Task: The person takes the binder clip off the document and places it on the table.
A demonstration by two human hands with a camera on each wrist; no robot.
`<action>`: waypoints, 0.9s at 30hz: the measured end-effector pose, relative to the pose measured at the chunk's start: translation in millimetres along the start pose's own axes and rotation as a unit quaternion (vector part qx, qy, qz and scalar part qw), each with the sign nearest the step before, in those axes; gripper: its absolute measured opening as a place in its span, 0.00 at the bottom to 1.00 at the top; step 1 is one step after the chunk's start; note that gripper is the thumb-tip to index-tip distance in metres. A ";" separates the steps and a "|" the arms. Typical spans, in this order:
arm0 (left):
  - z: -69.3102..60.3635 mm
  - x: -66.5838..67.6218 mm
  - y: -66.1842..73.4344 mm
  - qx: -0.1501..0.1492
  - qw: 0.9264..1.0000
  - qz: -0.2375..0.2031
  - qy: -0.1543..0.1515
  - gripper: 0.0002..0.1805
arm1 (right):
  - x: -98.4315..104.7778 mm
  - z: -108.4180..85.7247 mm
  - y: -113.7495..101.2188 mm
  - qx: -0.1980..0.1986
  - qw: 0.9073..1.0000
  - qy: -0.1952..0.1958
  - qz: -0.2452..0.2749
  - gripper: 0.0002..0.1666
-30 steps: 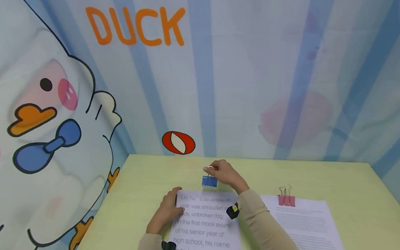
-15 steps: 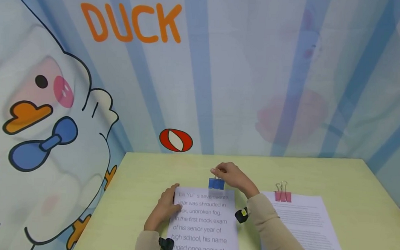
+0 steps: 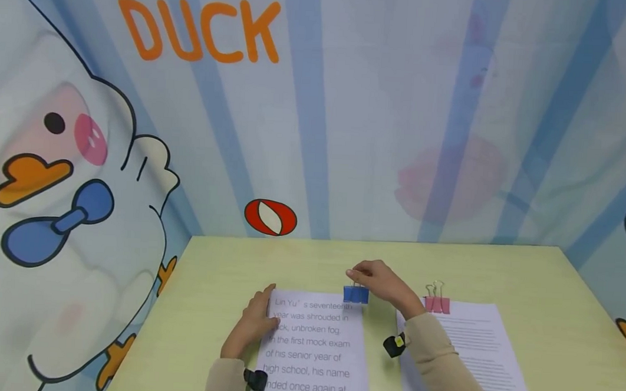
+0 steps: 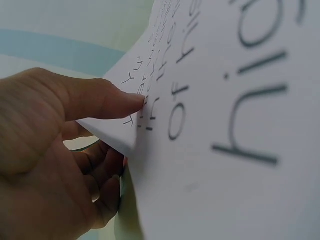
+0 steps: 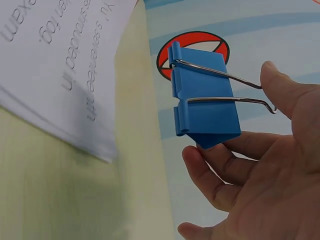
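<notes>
My right hand pinches the wire handles of a blue binder clip at the top right corner of the large-print papers. In the right wrist view the blue clip hangs from thumb and fingers of the right hand, apart from the stack, its jaws looking closed. Along the left edge of the papers lies my left hand. The left wrist view shows its thumb on top of the printed sheet and the other fingers of the left hand curled by the edge.
To the right lies a second printed stack with pink binder clips at its top edge, partly behind my right sleeve. The pale yellow table ends at a patterned curtain.
My right hand has moved the blue clip rightward and down, from above the middle of the papers' top edge to their top right corner. The left hand stays at the left edge.
</notes>
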State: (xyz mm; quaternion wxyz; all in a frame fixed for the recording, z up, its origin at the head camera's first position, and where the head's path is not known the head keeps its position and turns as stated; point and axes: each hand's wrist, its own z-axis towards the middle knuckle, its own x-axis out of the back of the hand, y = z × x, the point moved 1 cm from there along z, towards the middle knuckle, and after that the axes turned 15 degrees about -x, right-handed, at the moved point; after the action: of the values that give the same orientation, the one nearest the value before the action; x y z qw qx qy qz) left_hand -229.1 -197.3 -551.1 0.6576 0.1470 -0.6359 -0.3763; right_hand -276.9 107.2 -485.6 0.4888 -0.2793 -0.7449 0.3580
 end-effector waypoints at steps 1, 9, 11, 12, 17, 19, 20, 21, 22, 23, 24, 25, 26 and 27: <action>0.5 -0.1 0.3 0.003 1.000 0.000 0.000 0.44 | 1.4 -1.9 1.9 -0.003 1.000 -0.002 0.001 0.26; 2.2 -1.0 2.8 0.009 1.000 0.005 -0.003 0.44 | 8.7 -14.8 23.4 -0.016 0.999 -0.036 -0.001 0.24; 2.1 -0.9 2.6 0.010 1.000 0.005 -0.004 0.44 | 8.9 -16.8 27.5 -0.018 0.999 -0.039 0.002 0.23; 2.1 -0.8 2.4 0.010 1.000 0.005 -0.004 0.44 | 9.1 -17.8 28.8 -0.018 0.999 -0.038 0.002 0.23; 2.3 1.0 2.4 0.007 1.000 0.004 -0.001 0.44 | 9.4 -21.2 35.4 -0.015 0.999 -0.032 0.001 0.21; 1.9 1.2 2.5 0.006 1.000 0.003 0.001 0.44 | 9.0 -22.2 39.2 -0.011 0.999 -0.031 -0.003 0.20; 1.8 1.2 2.6 0.006 1.000 0.003 0.001 0.45 | 8.7 -22.5 41.4 -0.010 0.999 -0.032 -0.007 0.20; 1.7 1.1 2.7 0.007 1.000 0.004 0.001 0.45 | 8.4 -23.2 43.6 -0.011 0.999 -0.033 -0.011 0.21; 1.6 0.9 2.7 0.007 1.000 0.005 0.001 0.45 | 8.0 -23.9 45.5 -0.014 0.999 -0.034 -0.013 0.21; 1.6 0.6 2.7 0.006 1.000 0.006 0.001 0.45 | 7.6 -24.7 47.2 -0.017 0.999 -0.034 -0.016 0.21; 1.6 0.4 2.7 0.006 1.000 0.006 0.001 0.45 | 7.4 -25.5 49.0 -0.022 0.999 -0.034 -0.018 0.22; 1.8 0.2 2.7 0.006 1.000 0.006 0.001 0.45 | 7.2 -26.2 50.6 -0.022 0.999 -0.034 -0.023 0.23; 2.1 0.1 2.9 0.005 1.000 0.005 0.001 0.46 | 7.1 -27.0 51.4 -0.023 0.999 -0.034 -0.024 0.23; 2.3 0.1 2.9 0.003 1.000 0.004 0.003 0.46 | 7.0 -27.6 52.3 -0.024 0.999 -0.033 -0.025 0.24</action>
State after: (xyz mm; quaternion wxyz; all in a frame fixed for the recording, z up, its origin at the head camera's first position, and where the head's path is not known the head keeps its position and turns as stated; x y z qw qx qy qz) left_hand -230.4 -194.7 -548.7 0.6603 0.1477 -0.6357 -0.3717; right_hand -250.4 150.5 -516.7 0.4658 -0.2598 -0.7759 0.3370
